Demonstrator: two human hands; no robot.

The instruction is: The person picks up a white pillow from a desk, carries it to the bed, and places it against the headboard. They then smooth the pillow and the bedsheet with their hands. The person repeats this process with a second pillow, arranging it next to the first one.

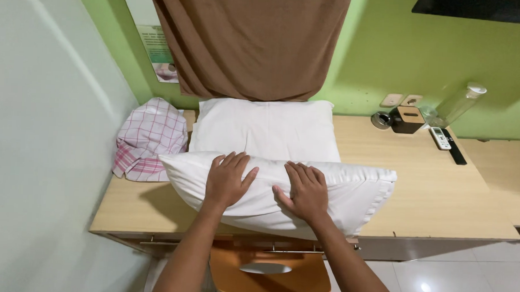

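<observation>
Orange chair [270, 276] sits tucked under the front edge of the desk [437, 198], nearest of all. Two hands press flat on one white pillow [350, 195] lying across the desk's front edge: the left hand [229, 180] and the right hand [304, 191] rest side by side on its top, fingers spread, each grip released and closed around nothing. Behind that pillow lies a second white pillow [266, 129], so two in all. Left of the pillows lies one pink checked cloth [148, 139]. One brown curtain [249, 42] hangs above the rear pillow. Far right of the pillows stand one dark tissue box [408, 119], one clear jug [457, 104] whose contents I cannot tell, and two remotes, one white [440, 138], one black [457, 150].
</observation>
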